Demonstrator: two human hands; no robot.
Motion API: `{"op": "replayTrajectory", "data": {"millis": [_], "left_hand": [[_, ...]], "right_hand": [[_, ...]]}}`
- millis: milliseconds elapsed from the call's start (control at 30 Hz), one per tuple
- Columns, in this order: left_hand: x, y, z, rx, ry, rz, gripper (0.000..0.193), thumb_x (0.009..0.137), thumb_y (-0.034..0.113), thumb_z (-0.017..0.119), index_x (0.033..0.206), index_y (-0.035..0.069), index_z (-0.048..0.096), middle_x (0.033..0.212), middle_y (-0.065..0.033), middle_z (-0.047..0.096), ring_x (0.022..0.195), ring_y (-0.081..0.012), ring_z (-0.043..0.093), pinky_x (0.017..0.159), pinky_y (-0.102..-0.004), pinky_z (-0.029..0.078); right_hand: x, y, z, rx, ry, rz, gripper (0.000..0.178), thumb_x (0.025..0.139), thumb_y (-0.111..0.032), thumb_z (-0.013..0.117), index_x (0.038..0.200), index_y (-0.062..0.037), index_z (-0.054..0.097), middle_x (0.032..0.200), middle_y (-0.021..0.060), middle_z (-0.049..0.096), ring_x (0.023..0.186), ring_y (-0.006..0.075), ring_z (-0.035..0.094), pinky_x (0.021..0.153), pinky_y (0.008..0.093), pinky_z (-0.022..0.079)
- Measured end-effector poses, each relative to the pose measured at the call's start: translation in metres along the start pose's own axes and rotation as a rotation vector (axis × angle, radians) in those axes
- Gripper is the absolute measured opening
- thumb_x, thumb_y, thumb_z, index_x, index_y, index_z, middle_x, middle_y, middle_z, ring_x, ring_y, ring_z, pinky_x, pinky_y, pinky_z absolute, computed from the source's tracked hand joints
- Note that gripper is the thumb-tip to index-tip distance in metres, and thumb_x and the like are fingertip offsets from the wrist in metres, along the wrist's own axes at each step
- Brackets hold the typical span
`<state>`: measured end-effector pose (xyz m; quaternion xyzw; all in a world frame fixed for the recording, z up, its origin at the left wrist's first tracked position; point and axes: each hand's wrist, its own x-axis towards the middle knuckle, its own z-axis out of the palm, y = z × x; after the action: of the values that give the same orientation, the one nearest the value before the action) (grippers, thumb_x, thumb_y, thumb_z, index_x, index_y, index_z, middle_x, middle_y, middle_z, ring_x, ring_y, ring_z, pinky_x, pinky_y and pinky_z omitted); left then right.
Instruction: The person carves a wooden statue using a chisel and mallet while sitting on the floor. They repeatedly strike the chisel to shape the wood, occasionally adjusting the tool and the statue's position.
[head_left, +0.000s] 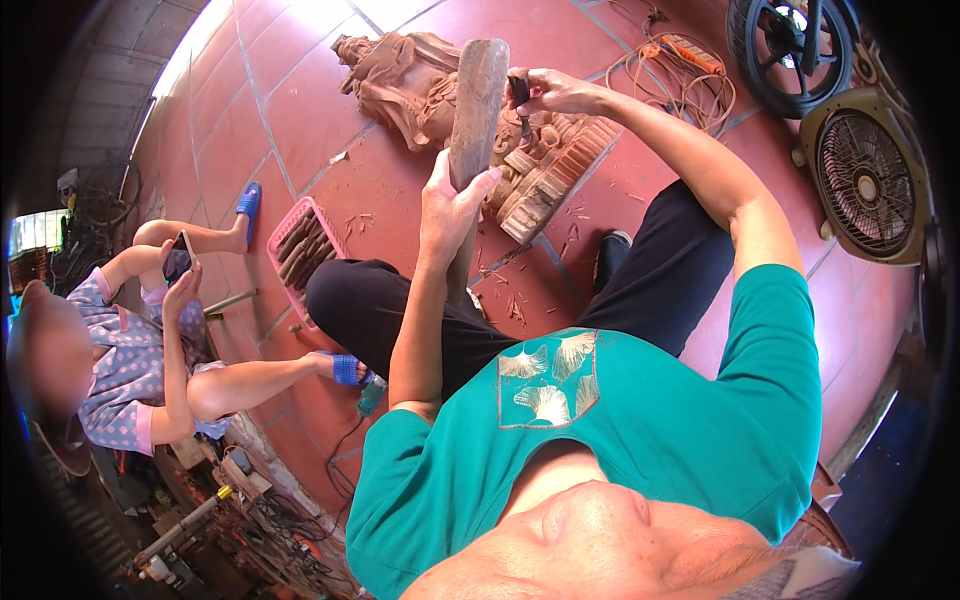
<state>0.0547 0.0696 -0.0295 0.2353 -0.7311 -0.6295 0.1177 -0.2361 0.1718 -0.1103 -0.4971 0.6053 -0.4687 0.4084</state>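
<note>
My left hand (450,208) is wrapped around a long flat wooden mallet (481,100), held upright in front of the carving. In my right hand (560,92) is a chisel (519,90) with a dark handle, its blade pointing down at the carved part. Whether the tip touches the wood I cannot tell. The brown wooden statue (405,80) lies on its side on the floor between my legs and beyond, its robed figure to the left and its stepped base (560,180) toward me. The mallet hides part of its middle.
At my left a pink plastic basket (272,243) holds several wooden-handled tools. Wood shavings (515,308) lie on the red tiles. A seated person (150,350) holds a phone (179,258). A teal power tool (371,395), an orange power strip (692,53), a wheel (735,50) and a fan (866,185) stand around.
</note>
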Motion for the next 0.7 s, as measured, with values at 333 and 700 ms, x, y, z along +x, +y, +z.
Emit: {"op": "replayTrajectory", "data": {"millis": [333,700], "left_hand": [[0.0,0.003,0.002,0.069,-0.036,-0.047,0.041,0.091,0.024,0.076,0.121,0.002,0.058,0.078,-0.0027,0.064,0.062,-0.0086,0.058,0.052,-0.027,0.05],[0.01,0.019,-0.008,0.025,-0.098,0.011,0.04,0.094,0.024,0.075,0.121,0.002,0.055,0.081,-0.0027,0.062,0.059,-0.0077,0.056,0.05,-0.0252,0.048]], "right_hand": [[-0.002,0.004,0.004,0.079,0.105,-0.017,0.027,0.093,-0.008,0.071,0.119,-0.0075,0.063,0.108,0.0012,0.066,0.108,0.014,0.063,0.096,0.0334,0.049],[0.005,0.006,0.009,-0.073,0.128,0.077,0.037,0.093,-0.002,0.07,0.129,-0.005,0.059,0.116,0.0034,0.067,0.111,0.0146,0.061,0.105,0.0361,0.047]]}}
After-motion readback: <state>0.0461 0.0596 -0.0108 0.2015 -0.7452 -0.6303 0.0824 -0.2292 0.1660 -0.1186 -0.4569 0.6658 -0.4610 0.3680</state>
